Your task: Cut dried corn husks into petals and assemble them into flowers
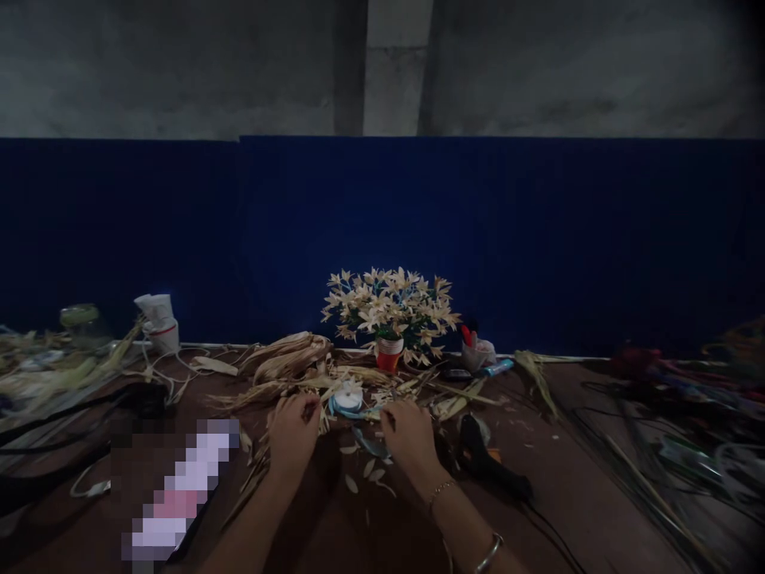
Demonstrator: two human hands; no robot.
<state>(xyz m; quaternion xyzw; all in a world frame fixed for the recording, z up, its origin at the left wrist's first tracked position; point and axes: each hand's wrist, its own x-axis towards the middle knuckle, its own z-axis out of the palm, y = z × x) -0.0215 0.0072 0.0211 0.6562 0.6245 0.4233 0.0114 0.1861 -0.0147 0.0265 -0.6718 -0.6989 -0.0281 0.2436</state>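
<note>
My left hand (294, 430) is over the table with its fingers curled in; anything in them is too small and dark to make out. To its right, my right hand (409, 437) is also closed, its fingertips near a pale strip of dried husk (371, 414). I cannot tell whether it grips that strip. Between and just beyond the hands lies a white spool (347, 397) with blue ribbon around it. Several pale cut petals (351, 483) are scattered on the brown table below. Behind stands a red and white pot (388, 355) of pale husk flowers (382, 307).
A bundle of dried husks (290, 359) lies at the back. A black glue gun (478, 450) with a cord is at right, near a cup of tools (478, 352). A blurred phone-like object (185, 494) lies left. A blue partition (538, 239) closes the back.
</note>
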